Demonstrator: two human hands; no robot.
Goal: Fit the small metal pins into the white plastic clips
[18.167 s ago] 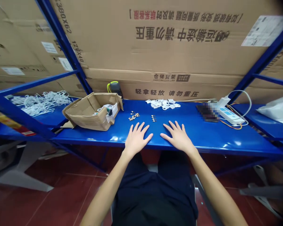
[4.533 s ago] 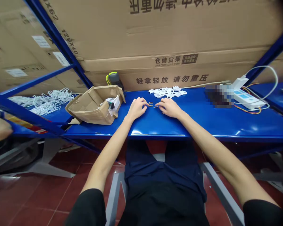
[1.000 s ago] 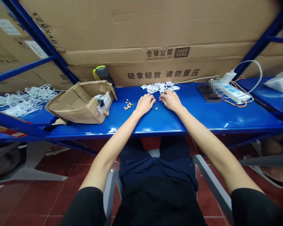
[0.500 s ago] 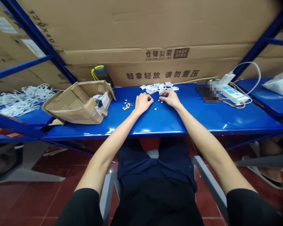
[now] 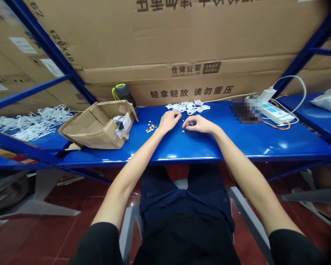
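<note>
A blue steel shelf (image 5: 237, 147) is running from left to right across the scene, with large cardboard cartons (image 5: 198, 44) standing along its far side. On the left, an open cardboard box (image 5: 99, 130) is sitting on the shelf, and a tangle of white cords (image 5: 30, 125) is lying farther left. Toward the far right, a white power strip (image 5: 278, 117) is trailing wires. At the middle, white plastic pieces (image 5: 187, 107) are lying in a loose cluster just far of the hands.

The left hand (image 5: 169, 121) is resting palm down, its fingers lightly curled and nothing showing in them, just right of a small heap of metal fittings (image 5: 151, 128). The right hand (image 5: 198, 125) is bringing thumb and forefinger into a pinch, though I cannot tell whether it is grasping anything (any piece there would be tiny). A loose fitting (image 5: 183, 131) is lying just near it. Parts this small are calling for slow fingertip work, kept low over the slick shelf.
</note>
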